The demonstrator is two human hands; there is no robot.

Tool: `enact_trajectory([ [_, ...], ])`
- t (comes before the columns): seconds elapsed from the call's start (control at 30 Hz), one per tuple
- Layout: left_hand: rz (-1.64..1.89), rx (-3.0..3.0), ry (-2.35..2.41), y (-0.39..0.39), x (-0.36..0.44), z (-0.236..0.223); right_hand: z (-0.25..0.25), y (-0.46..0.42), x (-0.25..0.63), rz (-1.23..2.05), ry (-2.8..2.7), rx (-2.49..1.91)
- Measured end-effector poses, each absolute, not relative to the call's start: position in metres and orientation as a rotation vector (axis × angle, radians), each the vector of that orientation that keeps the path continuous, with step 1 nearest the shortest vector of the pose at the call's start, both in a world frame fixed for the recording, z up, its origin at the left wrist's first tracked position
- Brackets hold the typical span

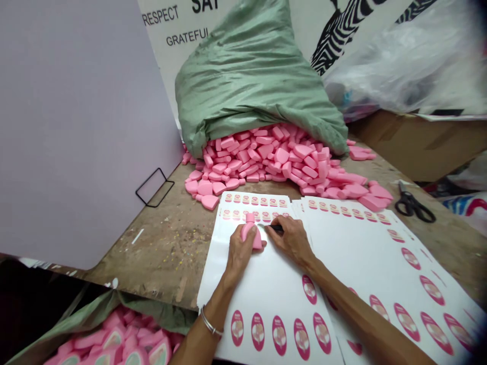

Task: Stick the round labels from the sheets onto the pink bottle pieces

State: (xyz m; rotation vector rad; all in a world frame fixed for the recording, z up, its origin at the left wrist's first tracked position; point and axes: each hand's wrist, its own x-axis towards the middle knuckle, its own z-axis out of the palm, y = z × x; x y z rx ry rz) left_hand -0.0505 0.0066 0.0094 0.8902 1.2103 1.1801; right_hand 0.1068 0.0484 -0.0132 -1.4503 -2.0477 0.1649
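Two hands fill my feed: the left hand (239,256) grips a pink plastic bottle (251,234) on a white sheet of oval labels (266,289), and the right hand (291,241) pinches a slim black tool (274,228) just beside it (pen or blade, I can't tell from here). Behind them, pink pieces (266,157) spill from a green woven sack (251,76) across the workbench (167,243).

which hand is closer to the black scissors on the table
Right hand, holding a black pen-like item, lies on the white label sheets, with the scissors off to its right. Left hand is farther, gripping a pink bottle-shaped piece.
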Motion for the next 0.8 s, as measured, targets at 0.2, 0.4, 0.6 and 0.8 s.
enact_trajectory([
  [0.2, 1.222, 0.814, 1.181, 0.008, -0.051, 0.005, -0.009, 0.045, 0.110, 0.528, -1.695, -1.346],
  [0.4, 1.309, 0.733, 1.080, 0.003, -0.054, 0.006, 0.023, 0.030, 0.117, 0.784, -1.516, -1.389],
  [0.6, 1.331, 0.562, 0.927, -0.012, -0.053, 0.027, 0.040, 0.005, 0.099, 0.810, -1.645, -1.295],
  [0.8, 1.294, 0.533, 0.877, -0.021, -0.051, 0.039, 0.048, -0.005, 0.087, 0.784, -1.671, -1.260],
])
